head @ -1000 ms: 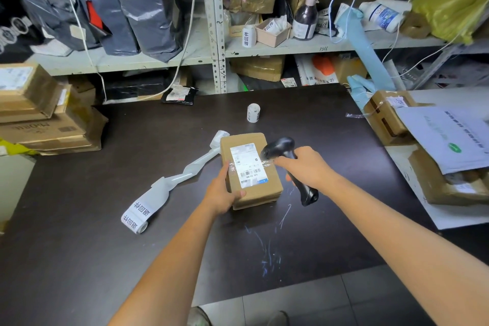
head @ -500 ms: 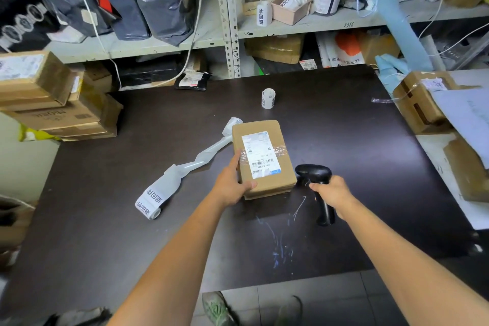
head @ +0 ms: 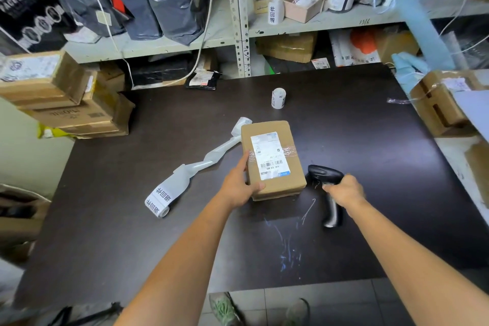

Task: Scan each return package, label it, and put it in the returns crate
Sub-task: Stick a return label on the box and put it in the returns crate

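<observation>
A small brown cardboard package (head: 275, 138) with a white shipping label and barcode lies flat in the middle of the dark table (head: 370, 127). My left hand (head: 239, 184) grips its near left corner, thumb along the left side. My right hand (head: 345, 189) holds the handle of a black barcode scanner (head: 326, 175), which lies on the table just right of the package. A long unrolled strip of white return labels (head: 185, 177) trails from behind the package toward the near left. A small label roll (head: 278, 97) stands farther back.
Stacked cardboard boxes (head: 60, 98) sit at the table's left edge, another box (head: 439, 103) at the right edge. Metal shelving (head: 242, 16) behind holds grey mailer bags, boxes, a bottle and cables. My feet show on the tiled floor under the table's near edge.
My right hand brought the scanner down from over the package label and to the right, onto the table. My left hand kept hold of the package.
</observation>
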### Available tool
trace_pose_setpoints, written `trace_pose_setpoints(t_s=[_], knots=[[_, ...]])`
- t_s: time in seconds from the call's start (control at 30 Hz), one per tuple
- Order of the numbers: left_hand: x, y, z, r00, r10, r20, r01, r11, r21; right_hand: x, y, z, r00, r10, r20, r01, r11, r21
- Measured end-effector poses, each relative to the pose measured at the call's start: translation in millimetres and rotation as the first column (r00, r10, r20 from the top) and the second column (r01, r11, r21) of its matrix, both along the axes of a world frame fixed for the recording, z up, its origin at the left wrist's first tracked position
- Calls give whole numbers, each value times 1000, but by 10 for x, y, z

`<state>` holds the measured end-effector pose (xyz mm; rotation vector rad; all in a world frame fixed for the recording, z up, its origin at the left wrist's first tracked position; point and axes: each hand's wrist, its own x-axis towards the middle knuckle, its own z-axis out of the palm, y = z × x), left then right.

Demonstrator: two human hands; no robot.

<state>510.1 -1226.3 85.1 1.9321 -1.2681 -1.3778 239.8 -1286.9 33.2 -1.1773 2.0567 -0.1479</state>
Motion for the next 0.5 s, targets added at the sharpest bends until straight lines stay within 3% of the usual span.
trace_pose_setpoints(t_s=[0.17, 0.3, 0.5], knots=[[33, -26, -4, 1000, 1, -18, 0, 1000, 27, -23, 9, 178, 988, 61, -139, -60, 998, 5], [48, -68, 46, 1000, 12, 13, -12, 999, 38, 53, 45, 447, 947, 195, -255, -229, 967, -110], [353, 44, 157, 988, -16, 156, 15, 1000, 7, 593, -2, 900, 896, 384, -222, -431, 870, -237]])
